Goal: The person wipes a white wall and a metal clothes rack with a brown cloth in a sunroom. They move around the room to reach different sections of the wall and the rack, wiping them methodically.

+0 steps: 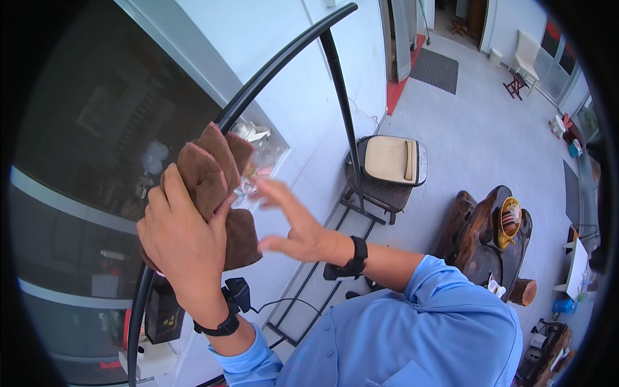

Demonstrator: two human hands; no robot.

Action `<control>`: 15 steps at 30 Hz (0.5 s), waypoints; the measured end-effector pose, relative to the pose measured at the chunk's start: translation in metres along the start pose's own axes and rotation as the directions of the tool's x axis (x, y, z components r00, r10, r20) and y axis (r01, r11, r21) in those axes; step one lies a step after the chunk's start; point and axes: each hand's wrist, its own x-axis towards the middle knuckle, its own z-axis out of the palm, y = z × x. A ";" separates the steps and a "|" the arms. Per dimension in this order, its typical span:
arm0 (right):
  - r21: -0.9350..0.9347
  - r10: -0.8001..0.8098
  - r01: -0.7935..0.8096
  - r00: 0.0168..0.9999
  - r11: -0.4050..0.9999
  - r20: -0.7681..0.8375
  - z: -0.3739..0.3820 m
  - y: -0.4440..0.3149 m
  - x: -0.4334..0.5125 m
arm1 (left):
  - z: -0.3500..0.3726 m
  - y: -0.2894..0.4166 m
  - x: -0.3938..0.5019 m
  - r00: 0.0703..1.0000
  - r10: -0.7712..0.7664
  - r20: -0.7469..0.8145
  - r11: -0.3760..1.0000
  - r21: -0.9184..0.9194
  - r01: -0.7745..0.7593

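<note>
My left hand (186, 232) grips a bunched brown cloth (205, 174) with pinkish edges. The cloth lies against the curved black top rail (271, 72) of a metal garment rack, and its folds stick up past my fingers. A lower flap of it hangs beside my left thumb. To the right of the cloth is my right hand (300, 222), slightly blurred, its fingers apart and nothing in them. Its thumb is close to the hanging flap; whether they touch I cannot tell. Both wrists wear black straps with small devices.
The rack's lower bars (309, 295) stand on the tiled floor. Beside its upright, a beige-topped appliance (391, 159) rests on a dark stool. At right stands a carved wooden table (476, 237) with a golden basket (510, 220). A windowsill (280, 155) with clutter lies behind the rail.
</note>
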 end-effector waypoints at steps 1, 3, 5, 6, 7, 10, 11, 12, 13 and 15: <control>0.189 0.193 -0.209 0.976 0.959 0.101 0.014 -0.002 -0.009 | -0.001 -0.001 -0.001 1.000 0.001 0.009 1.000 -0.013 -0.001; 0.115 0.121 -0.139 0.981 0.984 0.149 0.030 0.000 -0.005 | -0.003 -0.003 -0.002 1.000 0.007 0.030 0.999 -0.052 -0.006; 0.241 0.147 -0.190 0.971 0.952 0.188 0.044 -0.010 0.005 | -0.007 -0.007 -0.005 0.998 0.004 0.066 0.995 -0.097 0.003; 0.327 0.156 -0.193 0.978 0.925 0.135 0.050 -0.015 0.013 | -0.008 -0.011 -0.006 0.998 0.036 0.055 0.990 -0.140 -0.028; 0.336 0.205 -0.240 0.969 0.911 0.137 0.052 -0.021 0.017 | -0.010 -0.015 -0.006 0.997 0.067 0.043 0.982 -0.182 -0.058; 0.419 0.292 -0.322 0.947 0.849 0.137 0.059 -0.034 0.027 | -0.016 -0.031 -0.008 0.993 0.107 0.054 0.934 -0.347 -0.082; 0.495 0.306 -0.323 0.945 0.807 0.118 0.061 -0.037 0.028 | -0.019 -0.037 -0.008 0.990 0.114 0.077 0.908 -0.413 -0.073; 0.551 0.287 -0.290 0.953 0.782 0.094 0.063 -0.038 0.028 | -0.021 -0.043 -0.009 0.991 0.130 0.032 0.884 -0.456 -0.101; 0.551 0.313 -0.298 0.947 0.780 0.070 0.063 -0.040 0.028 | -0.025 -0.050 -0.011 0.990 0.141 -0.003 0.856 -0.503 -0.123; 0.521 0.310 -0.265 0.951 0.811 0.001 0.056 -0.045 0.027 | -0.035 -0.063 -0.017 0.986 0.144 -0.083 0.836 -0.523 -0.167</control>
